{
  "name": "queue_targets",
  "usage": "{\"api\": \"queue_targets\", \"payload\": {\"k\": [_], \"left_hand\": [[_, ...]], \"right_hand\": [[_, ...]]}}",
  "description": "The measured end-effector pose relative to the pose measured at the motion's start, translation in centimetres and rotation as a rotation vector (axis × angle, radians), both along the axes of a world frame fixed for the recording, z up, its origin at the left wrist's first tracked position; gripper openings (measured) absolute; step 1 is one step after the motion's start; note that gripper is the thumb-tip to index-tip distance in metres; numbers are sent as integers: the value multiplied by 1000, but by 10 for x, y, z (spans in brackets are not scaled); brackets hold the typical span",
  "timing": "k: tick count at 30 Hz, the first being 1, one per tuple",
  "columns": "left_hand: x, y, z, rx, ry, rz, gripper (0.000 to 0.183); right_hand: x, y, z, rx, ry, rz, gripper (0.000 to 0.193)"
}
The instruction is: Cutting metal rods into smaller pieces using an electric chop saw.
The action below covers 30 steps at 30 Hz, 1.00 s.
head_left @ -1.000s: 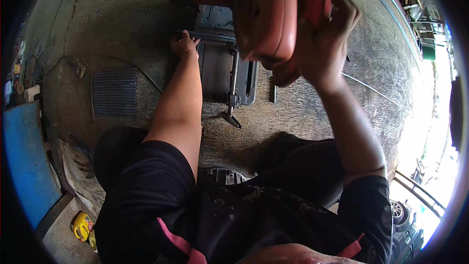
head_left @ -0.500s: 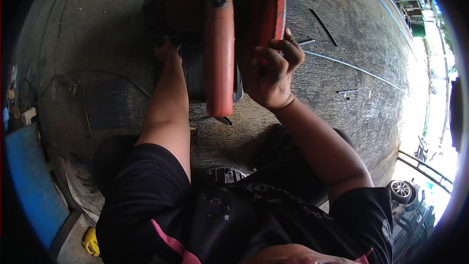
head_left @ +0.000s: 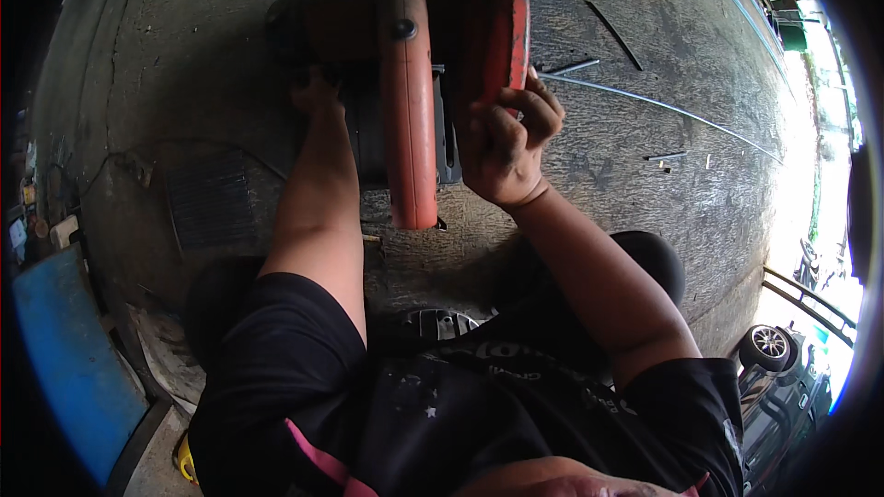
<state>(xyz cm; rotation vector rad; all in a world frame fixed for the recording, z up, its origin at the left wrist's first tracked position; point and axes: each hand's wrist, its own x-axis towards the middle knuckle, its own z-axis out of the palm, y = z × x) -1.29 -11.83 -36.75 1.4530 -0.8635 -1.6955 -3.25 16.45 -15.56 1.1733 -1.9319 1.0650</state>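
Note:
A chop saw stands on the floor in front of me, with a long orange handle (head_left: 412,129) pointing toward me and a round red blade guard (head_left: 517,18) on its right. My right hand (head_left: 506,143) has its fingers curled at the near edge of the guard. Over on the left, my left hand (head_left: 316,94) reaches in beneath the dark motor (head_left: 318,23), beside the saw's base (head_left: 370,143). Shadow and the machine hide most of its fingers. What the saw's jaws hold is out of sight behind the handle and guard.
A thin metal rod (head_left: 663,112) and a dark strip (head_left: 614,35) lie on the floor at right, near short offcuts (head_left: 666,157). A dark ribbed mat (head_left: 212,200) and a cable lie left. A blue panel (head_left: 74,359) stands lower left; a parked car (head_left: 778,377) lower right.
The view has shifted a little, and the floor pieces appear further right. My right hand and the guard sit slightly further left. The left hand stays under the motor.

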Motion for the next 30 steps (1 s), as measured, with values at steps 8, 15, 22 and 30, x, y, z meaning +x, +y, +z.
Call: {"api": "queue_targets", "payload": {"k": [8,15,22,30], "left_hand": [[-1,-7,-13,-18,1,0,53],[1,-9,-16,-95,143,-33,51],[-2,-3,-9,-110,-37,55,52],[14,-43,-56,-337,-662,-649,37]], "right_hand": [[7,10,-25,19,41,3,36],[11,13,-32,46,71,4,31],[9,10,-33,21,93,8,30],[10,12,-32,57,79,0,28]]}}
